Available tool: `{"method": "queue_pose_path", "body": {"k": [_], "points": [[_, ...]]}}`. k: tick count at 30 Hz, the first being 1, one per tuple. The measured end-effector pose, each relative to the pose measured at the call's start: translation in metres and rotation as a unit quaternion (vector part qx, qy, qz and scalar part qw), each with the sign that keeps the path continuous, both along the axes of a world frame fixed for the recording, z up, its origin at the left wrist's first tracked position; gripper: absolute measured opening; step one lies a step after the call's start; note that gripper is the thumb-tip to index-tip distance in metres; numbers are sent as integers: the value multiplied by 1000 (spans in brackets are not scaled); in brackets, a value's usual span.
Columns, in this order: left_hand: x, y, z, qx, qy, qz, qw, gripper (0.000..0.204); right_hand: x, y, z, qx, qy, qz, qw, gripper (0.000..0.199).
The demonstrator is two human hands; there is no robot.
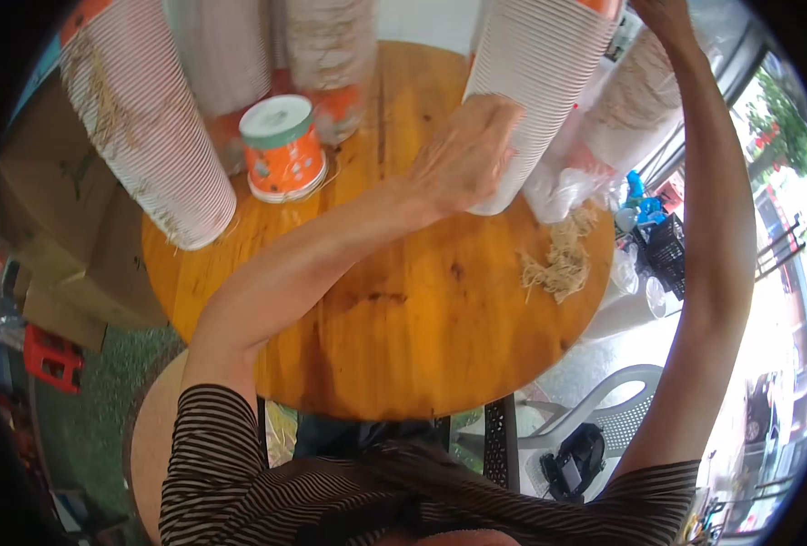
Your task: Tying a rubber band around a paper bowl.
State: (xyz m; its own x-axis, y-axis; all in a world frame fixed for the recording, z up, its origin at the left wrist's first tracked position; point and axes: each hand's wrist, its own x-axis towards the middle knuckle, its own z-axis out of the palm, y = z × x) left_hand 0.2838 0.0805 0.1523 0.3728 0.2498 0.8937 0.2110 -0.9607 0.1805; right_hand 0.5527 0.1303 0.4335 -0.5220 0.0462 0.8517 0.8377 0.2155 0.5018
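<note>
1. Round table of varnished yellow-brown wood (385,350), with dark knots and stains, beneath a pair of bare forearms; a bright outdoor scene with green foliage lies at the right.

2. Far left: brown cardboard boxes (58,177) beside the table, with a red plastic stool (53,357) lower down on the green floor.

3. Left part of the table: a tall stack of nested white cups with orange at its upper end (162,136), straw-coloured strands along its side.

4. Next to it: a short orange, green and white cup turned base upward (283,150); blurred, taller stacks stand behind.

5. Centre: the left hand (467,150) lies against the near left side of a second tall stack of ribbed white cups (542,100), which stands on the far right part of the table. Its fingers are bent; whether they grip the stack cannot be told.

6. Right of this stack: crumpled clear plastic (556,193) and a tangled bunch of straw-coloured strands (563,257) near the table's edge.

7. Upper right: the right hand (665,16), raised near the stack's upper end and cut by the picture's edge; its finger state cannot be told.

8. Lower right: a grey plastic chair (635,387) bearing a black bag (578,460).
</note>
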Motion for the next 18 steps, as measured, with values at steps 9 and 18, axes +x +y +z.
{"method": "queue_pose_path", "body": {"k": [9,18], "points": [[58,60,107,195,-118,89,970,42,-16,2,44,-229,145,61,961,24],[73,73,130,237,-41,190,952,34,-28,2,50,-289,225,81,927,22]]}}
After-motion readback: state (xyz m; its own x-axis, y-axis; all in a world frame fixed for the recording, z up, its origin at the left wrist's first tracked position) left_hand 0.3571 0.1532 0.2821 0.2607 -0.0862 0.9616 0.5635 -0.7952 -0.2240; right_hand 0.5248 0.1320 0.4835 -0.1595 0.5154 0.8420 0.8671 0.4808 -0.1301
